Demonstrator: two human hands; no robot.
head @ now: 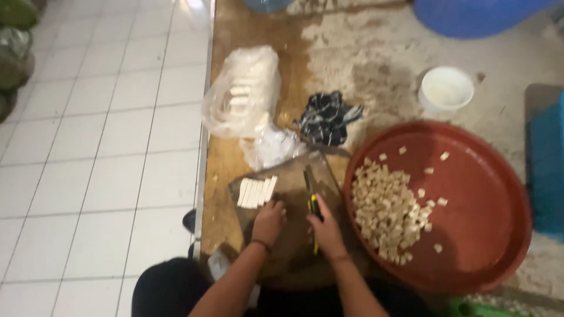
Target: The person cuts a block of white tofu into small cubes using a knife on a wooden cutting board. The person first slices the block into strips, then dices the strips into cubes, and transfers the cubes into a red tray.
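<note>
From the head cam we see our left hand (268,222) resting with curled fingers on the dark cutting board (294,194), right next to a row of pale sticks (257,192). Our right hand (325,229) is gripping a yellow-handled knife (311,196), blade pointing away from us. Just right of the board, a big red basin (470,194) holds a pile of diced cubes (388,211). Behind the board lies a clear plastic bag (241,91) with more pale sticks, plus a dark patterned cloth (326,117) and a small white tub (445,89).

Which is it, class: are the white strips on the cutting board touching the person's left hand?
Touching: the head view shows the left hand resting its fingertips against the near ends of the white strips.
</note>
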